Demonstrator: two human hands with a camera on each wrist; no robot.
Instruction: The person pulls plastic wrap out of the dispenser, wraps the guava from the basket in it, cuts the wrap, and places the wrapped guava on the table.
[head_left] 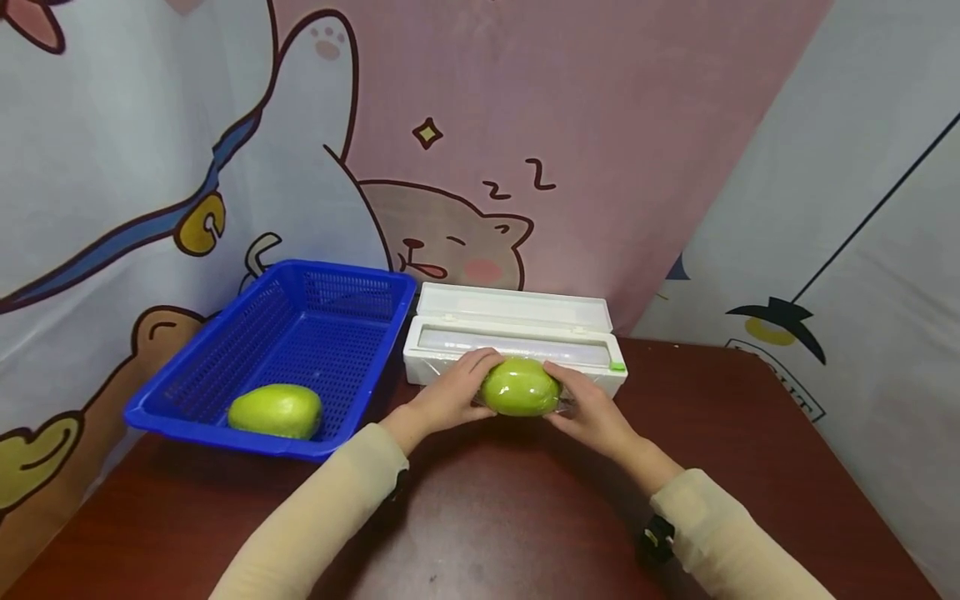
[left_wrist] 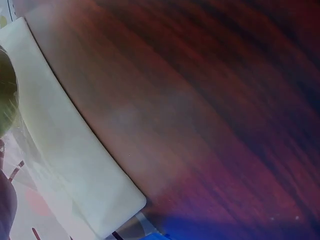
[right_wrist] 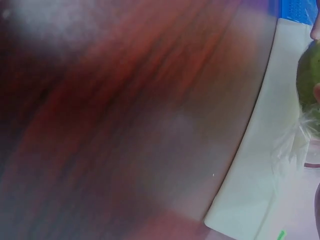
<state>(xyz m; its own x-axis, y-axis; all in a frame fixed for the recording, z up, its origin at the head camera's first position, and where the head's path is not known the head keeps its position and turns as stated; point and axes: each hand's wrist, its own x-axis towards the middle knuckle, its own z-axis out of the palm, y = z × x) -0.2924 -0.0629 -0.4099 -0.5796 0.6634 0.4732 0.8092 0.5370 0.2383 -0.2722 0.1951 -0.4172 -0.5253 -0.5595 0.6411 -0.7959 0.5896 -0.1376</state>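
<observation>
Fruit (head_left: pixel 521 387) is held above the desk (head_left: pixel 480 517), in front of the white box (head_left: pixel 513 309), its ends partly hidden by fingers. The left hand (head_left: pixel 453 395) grips one end; the right hand (head_left: pixel 597 418) grips the other. Both wrist views cut off the fruit and the hands at the frame edge. A second fruit (head_left: pixel 276 410) lies in the blue basket (head_left: pixel 318 346), its underside hidden by the rim. Two letters "Z" are legible on the curtain (head_left: pixel 615 108); framed lettering at right cannot be fully read. The held fruit is oval, green and glossy, with clear film (right_wrist: pixel 292 150) bunched at its end.
</observation>
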